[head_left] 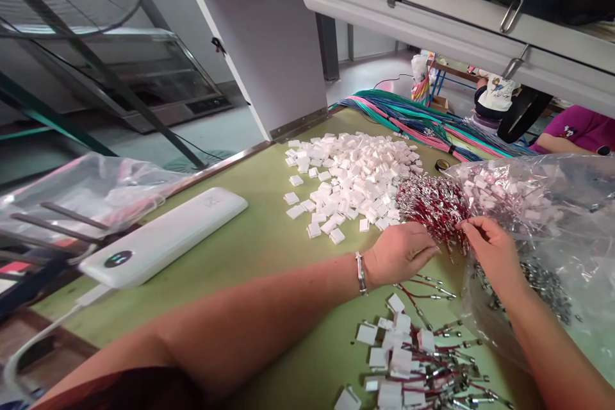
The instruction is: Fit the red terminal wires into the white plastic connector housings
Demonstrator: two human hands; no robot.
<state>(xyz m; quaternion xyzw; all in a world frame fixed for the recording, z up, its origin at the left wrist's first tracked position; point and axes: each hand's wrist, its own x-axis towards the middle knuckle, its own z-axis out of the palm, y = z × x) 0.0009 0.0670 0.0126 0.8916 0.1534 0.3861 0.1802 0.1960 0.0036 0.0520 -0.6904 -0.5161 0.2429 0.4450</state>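
My left hand, a bracelet on its wrist, rests on the green table with fingers curled against a bundle of short red wires with metal terminals. My right hand pinches the same bundle where it comes out of a clear plastic bag. A heap of small white plastic connectors lies just beyond the bundle. Near me lie several finished red wires with white connectors on them.
A white power bank with a cable lies at the left, beside another plastic bag. Long bundles of green, pink and blue wires lie at the far edge. A person in a magenta top sits beyond, under a white overhead rail.
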